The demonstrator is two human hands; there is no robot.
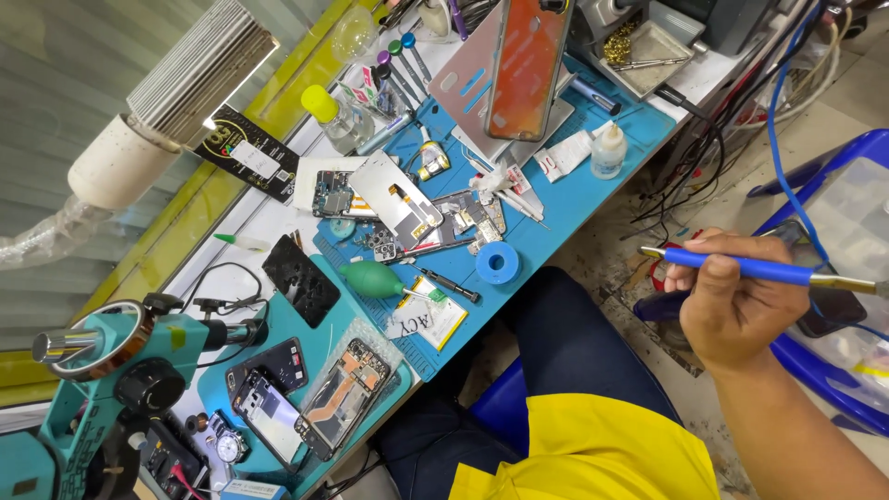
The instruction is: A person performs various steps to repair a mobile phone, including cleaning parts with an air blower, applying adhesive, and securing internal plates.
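At the far left of a crowded repair bench stands a teal metal microscope stand point(88, 389) with black knobs, and above it hangs a white cylindrical lamp with a ribbed silver heat sink point(171, 102). Just right of the stand lie several opened smartphones with bare circuit boards point(343, 393). On the blue rubber work mat point(556, 208) that covers the bench sit a green rubber air-blower bulb point(372, 278), a small black-handled screwdriver point(447, 281), a silver phone frame with gold contacts point(398, 199) and a blue roll of tape point(497, 263). Further up, a smartphone with an orange-tinted screen point(528, 65) leans upright on a stand, with a small white squeeze bottle point(608, 150) beside it. Below the mat shows the person's dark trouser leg and yellow shirt point(593, 454). At the right, well off the bench and over the floor, the right hand point(736, 301) is closed in a pinch around a blue-handled tool with metal ends point(764, 270), held nearly level. A blue plastic crate point(833, 162) stands behind it. The left hand is out of sight.
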